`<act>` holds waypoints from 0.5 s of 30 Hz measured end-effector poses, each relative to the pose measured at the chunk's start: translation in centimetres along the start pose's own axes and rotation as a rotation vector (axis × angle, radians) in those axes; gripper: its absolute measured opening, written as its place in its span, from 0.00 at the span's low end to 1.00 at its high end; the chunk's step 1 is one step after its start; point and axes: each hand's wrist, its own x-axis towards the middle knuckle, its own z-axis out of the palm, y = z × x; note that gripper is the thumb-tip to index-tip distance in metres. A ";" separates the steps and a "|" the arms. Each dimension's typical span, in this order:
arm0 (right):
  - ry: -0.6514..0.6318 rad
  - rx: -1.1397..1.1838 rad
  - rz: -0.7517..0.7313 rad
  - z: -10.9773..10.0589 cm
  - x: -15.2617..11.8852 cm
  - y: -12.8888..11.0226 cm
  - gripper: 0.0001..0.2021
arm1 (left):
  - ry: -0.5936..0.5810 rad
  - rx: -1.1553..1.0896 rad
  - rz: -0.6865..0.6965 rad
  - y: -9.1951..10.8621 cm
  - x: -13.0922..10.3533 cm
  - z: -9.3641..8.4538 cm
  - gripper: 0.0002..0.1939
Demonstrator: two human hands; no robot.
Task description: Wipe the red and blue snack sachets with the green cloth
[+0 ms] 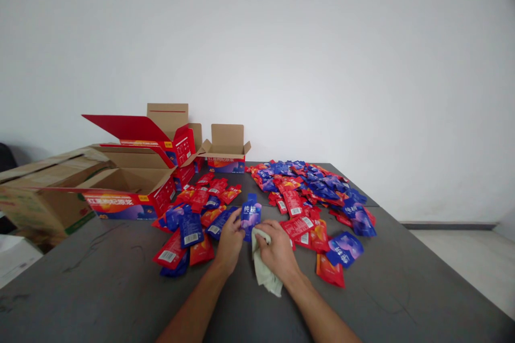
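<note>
- Blue-and-purple flat plastic pouch (pixel 250 213), tab-topped: centre of dial, printed front showing; pinched at its left edge by the left hand (pixel 231 238), apparently to keep that front uncovered.
- Pale green soft fabric cloth (pixel 266 273): five o'clock of the pouch, bunched in the closed right hand (pixel 278 249), seemingly for firm control; contact with the pouch cannot be told.
- Loose red and blue plastic pouches (pixel 191 229), smaller group: eight to eleven o'clock.
- Larger red-and-blue pouch heap (pixel 295 202): one to four o'clock, nearer edge probably within right-hand reach.
- Red-printed brown cardboard carton (pixel 120 206): between nine and ten o'clock, top open, presumably for access.
</note>
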 end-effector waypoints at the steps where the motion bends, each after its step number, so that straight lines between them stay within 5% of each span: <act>1: -0.002 0.034 0.006 0.0 0.1 0.0 0.13 | 0.004 -0.005 0.016 0.0 0.0 0.0 0.34; 10: -0.005 0.256 0.126 -0.5 0.4 -0.4 0.12 | 0.116 0.204 0.127 0.5 -0.1 0.2 0.31; 15: -0.031 0.292 0.112 -0.6 0.3 -0.9 0.12 | 0.017 0.130 0.047 0.7 -0.1 0.0 0.34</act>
